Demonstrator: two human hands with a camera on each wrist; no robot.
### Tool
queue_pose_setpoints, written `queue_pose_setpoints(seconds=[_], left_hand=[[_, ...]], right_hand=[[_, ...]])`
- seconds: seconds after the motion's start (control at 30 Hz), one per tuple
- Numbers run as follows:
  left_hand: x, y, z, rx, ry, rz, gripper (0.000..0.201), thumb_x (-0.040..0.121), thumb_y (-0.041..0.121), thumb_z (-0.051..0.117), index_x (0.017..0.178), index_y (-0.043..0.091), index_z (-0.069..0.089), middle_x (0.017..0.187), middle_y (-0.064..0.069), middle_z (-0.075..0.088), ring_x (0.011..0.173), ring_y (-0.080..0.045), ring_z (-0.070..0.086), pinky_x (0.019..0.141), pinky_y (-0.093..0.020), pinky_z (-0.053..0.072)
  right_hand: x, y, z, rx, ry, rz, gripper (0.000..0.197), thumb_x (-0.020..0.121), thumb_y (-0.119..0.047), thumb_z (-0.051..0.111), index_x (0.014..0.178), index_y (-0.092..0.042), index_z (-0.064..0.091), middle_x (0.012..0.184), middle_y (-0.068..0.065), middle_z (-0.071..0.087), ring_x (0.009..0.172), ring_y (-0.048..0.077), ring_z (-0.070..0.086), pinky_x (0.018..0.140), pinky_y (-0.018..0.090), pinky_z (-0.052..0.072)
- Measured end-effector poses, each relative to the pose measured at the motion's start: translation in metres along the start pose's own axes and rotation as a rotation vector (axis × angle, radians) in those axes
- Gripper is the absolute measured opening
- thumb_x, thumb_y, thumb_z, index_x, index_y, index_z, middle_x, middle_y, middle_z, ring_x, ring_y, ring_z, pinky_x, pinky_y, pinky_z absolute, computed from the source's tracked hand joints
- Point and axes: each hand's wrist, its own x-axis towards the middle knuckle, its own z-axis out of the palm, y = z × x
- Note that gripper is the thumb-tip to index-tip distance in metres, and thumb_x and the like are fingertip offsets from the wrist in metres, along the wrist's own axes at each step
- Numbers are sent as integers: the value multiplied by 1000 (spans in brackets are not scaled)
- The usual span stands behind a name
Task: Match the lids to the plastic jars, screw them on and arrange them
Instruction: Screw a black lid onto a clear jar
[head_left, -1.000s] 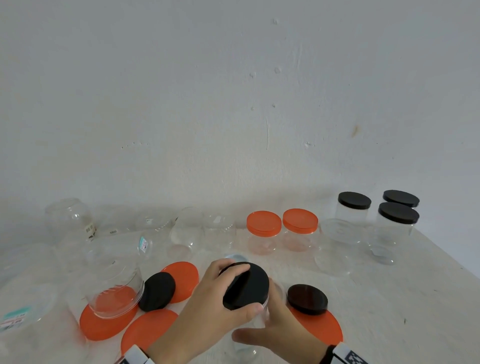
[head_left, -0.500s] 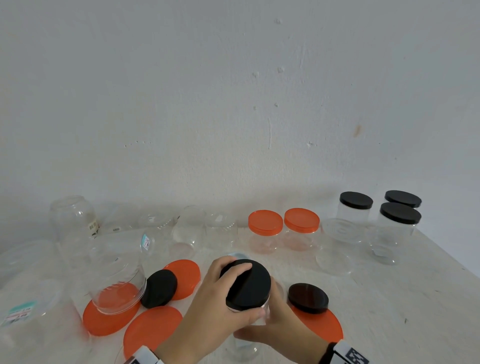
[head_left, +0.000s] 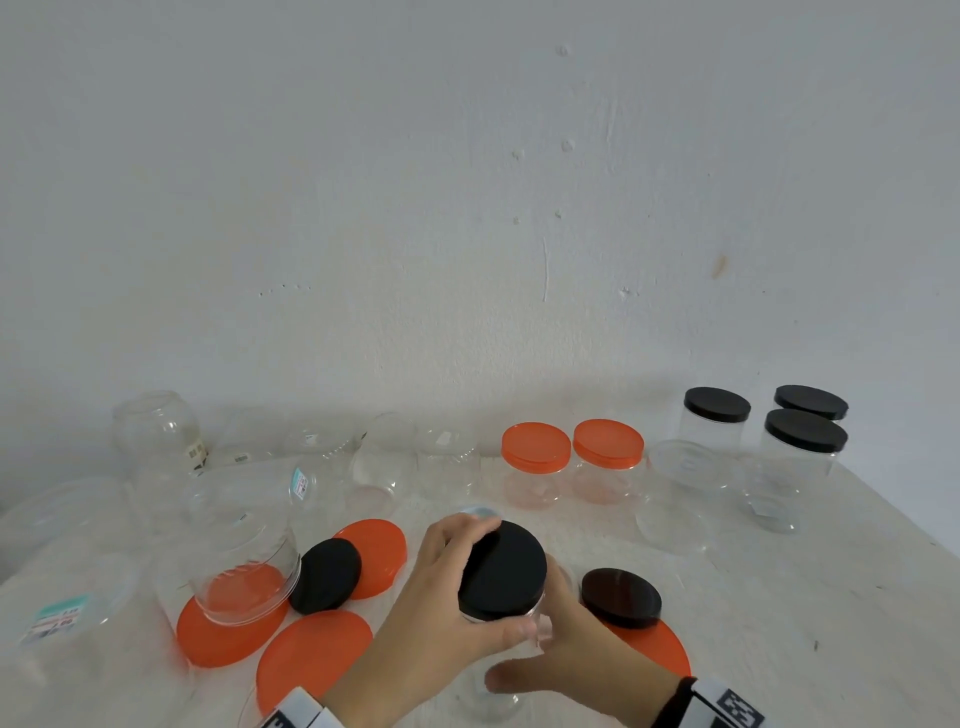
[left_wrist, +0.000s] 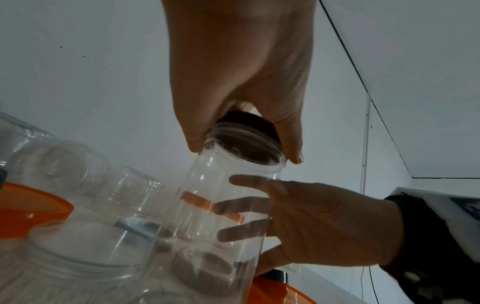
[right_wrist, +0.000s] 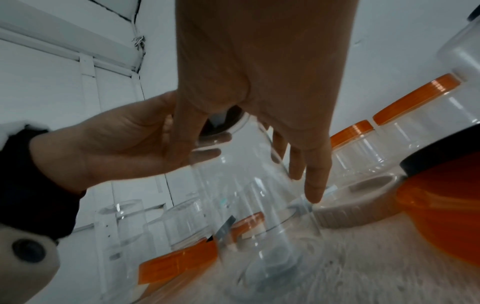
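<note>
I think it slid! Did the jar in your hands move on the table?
No. The jar, its lid gripped by the left hand, stays just left of the loose black lid, with the same gap as before.

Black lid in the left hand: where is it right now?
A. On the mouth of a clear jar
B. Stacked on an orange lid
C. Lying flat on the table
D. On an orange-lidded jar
A. The left hand grips the black lid on the mouth of the clear jar, which the right hand steadies lower down.
</note>
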Motion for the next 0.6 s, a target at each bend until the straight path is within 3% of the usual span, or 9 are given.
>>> queue_pose_setpoints(seconds=[0.1, 0.17, 0.2, 0.27, 0.33, 0.43, 0.53, 0.6], left_hand=[[-4, -9, -3, -145, -5, -91, 98, 61, 51, 81, 132, 52, 15, 133, 33, 26, 125, 17, 29, 94, 0, 31], [-7, -18, -4, -292, -45, -162, 103, 63, 43, 84, 136, 50, 11, 137, 32, 28, 128, 13, 31, 104, -9, 30], [-8, -22, -3, -343, -72, -175, 102, 65, 37, 84, 137, 48, 12, 139, 31, 30, 130, 11, 32, 109, -15, 29], [-11, -28, 0, -376, -110, -159, 99, 66, 33, 84, 138, 46, 17, 137, 35, 37, 129, 12, 34, 112, -23, 30], [-13, -33, 5, -383, -104, -142, 95, 63, 36, 83, 135, 48, 23, 131, 40, 40, 127, 14, 36, 106, -23, 34], [-13, -41, 12, -403, -87, -157, 92, 63, 37, 84, 134, 48, 26, 131, 37, 43, 128, 10, 39, 102, -22, 35], [-11, -49, 18, -368, -94, -185, 96, 58, 49, 83, 131, 54, 20, 134, 35, 40, 127, 13, 37, 107, -20, 34], [-11, -51, 21, -328, -100, -181, 95, 57, 55, 81, 128, 57, 18, 135, 37, 36, 125, 18, 35, 103, -12, 34]], right_hand=[[-5, -10, -17, 39, -54, 89, 117, 60, -39, 84, 140, -56, 0, 143, -32, 23, 128, -7, 32, 103, 21, 34], [-9, -25, -27, 57, -43, 100, 109, 63, -41, 77, 143, -50, 4, 146, -25, 23, 135, 2, 27, 114, 36, 27], [-9, -31, -31, 48, -33, 87, 102, 65, -43, 74, 143, -49, 9, 147, -24, 25, 137, 2, 26, 116, 38, 25], [-8, -44, -36, -4, -26, 51, 89, 73, -44, 71, 144, -45, 18, 147, -22, 28, 138, 0, 26, 117, 34, 24], [-3, -53, -37, -106, -42, 9, 79, 82, -39, 71, 145, -42, 23, 145, -21, 32, 135, -1, 31, 114, 27, 29], [8, -66, -31, -372, -97, -52, 76, 83, -44, 69, 145, -39, 26, 138, -21, 30, 126, 0, 36, 102, 18, 38], [16, -72, -23, -555, -157, -79, 76, 81, -49, 67, 144, -38, 27, 136, -22, 24, 125, 5, 30, 102, 21, 37], [20, -75, -20, -629, -171, -81, 76, 81, -50, 66, 144, -39, 26, 136, -21, 24, 124, 7, 26, 103, 24, 34]])
